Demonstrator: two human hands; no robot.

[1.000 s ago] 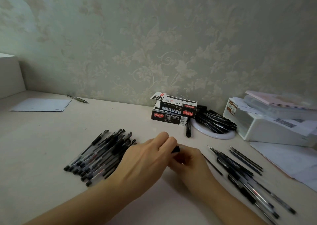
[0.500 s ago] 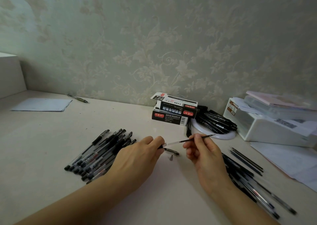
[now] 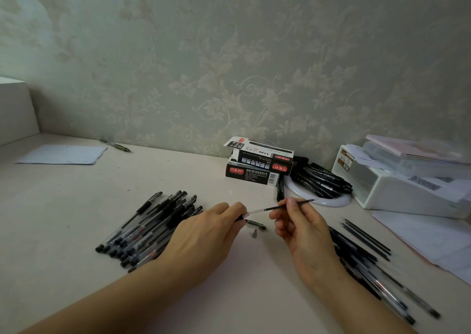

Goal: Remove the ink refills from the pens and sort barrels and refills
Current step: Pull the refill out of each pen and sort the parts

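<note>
Refill (image 3: 285, 205) drawn farther out of barrel (image 3: 248, 214) than a second ago.
Pinched by right hand (image 3: 303, 228); barrel gripped by left hand (image 3: 204, 234); could snag, flick ink.

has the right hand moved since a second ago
Yes. The right hand has drawn rightward, away from the left hand and toward the round white plate, pulling the thin black ink refill out.

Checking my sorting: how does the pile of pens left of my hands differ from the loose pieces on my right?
The left pile holds thicker whole pens, clear barrels with black caps; the right group is mostly thin dark refills, with a few barrels nearer me. The left pile lies packed, angled up to the right; the right group is spread looser, angled up to the left. Both lie flat on the table.
</note>
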